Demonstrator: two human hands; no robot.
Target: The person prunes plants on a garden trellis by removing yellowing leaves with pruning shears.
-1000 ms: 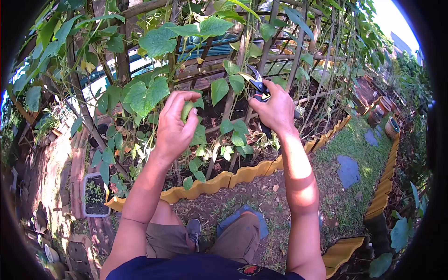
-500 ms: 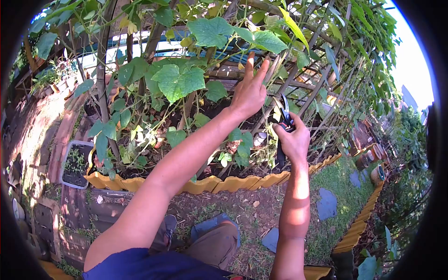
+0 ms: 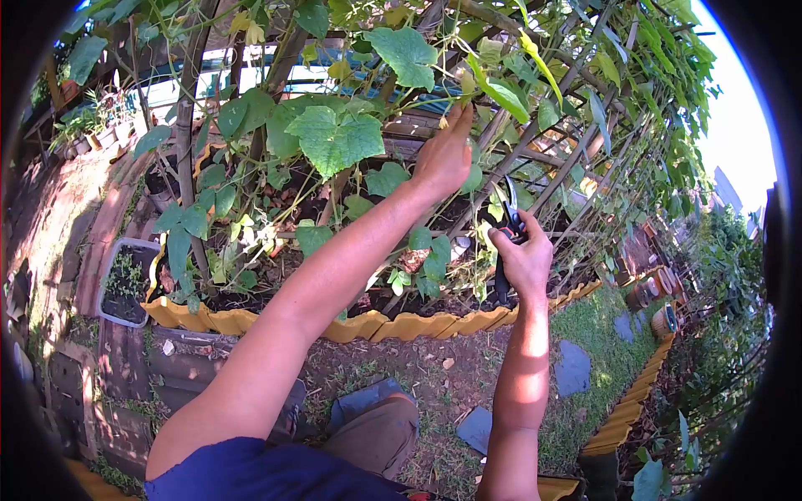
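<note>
The person's left hand (image 3: 445,159) reaches up to the vine (image 3: 409,102), a little above the centre of the frame. Its back faces the camera and its extended fingers lie close together, the tips at a stem beside a small yellowish bloom (image 3: 466,83); whether they pinch it cannot be told, as the thumb is hidden. A broad green leaf (image 3: 336,140) hangs to the left of this hand, near the wrist.

The right hand (image 3: 523,255), right of centre, is curled around the pruning shears (image 3: 507,219), gripping them by the handles. Their blades point upward and stand parted, near the wooden trellis poles (image 3: 547,179), and a dark handle extends down below the fingers.

Beneath both hands, the yellow wavy edging (image 3: 415,326) borders the planted bed. A rectangular planter (image 3: 125,313) sits at the left of the frame, and grey-blue stepping stones (image 3: 572,368) lie in the grass at lower right.
</note>
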